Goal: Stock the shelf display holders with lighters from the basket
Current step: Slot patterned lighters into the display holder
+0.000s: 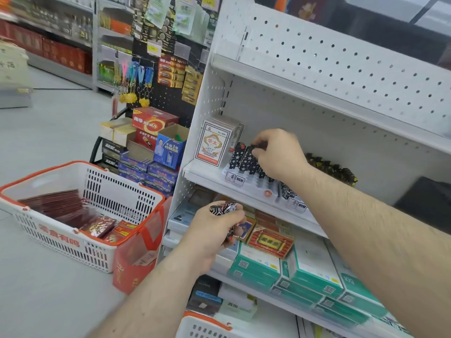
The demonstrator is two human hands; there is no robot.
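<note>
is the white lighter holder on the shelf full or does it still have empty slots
Partly filled. The holder has star-patterned lighters standing at its left end under the right hand, while several slots nearer its front sit empty.

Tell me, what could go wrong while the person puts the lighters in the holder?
The right hand is pinching a star lighter among others standing close together in the white holder, so a nudge might tip its neighbours. The left hand grips a bunch of lighters in the air below the shelf; one might slip out and fall to the floor.
</note>
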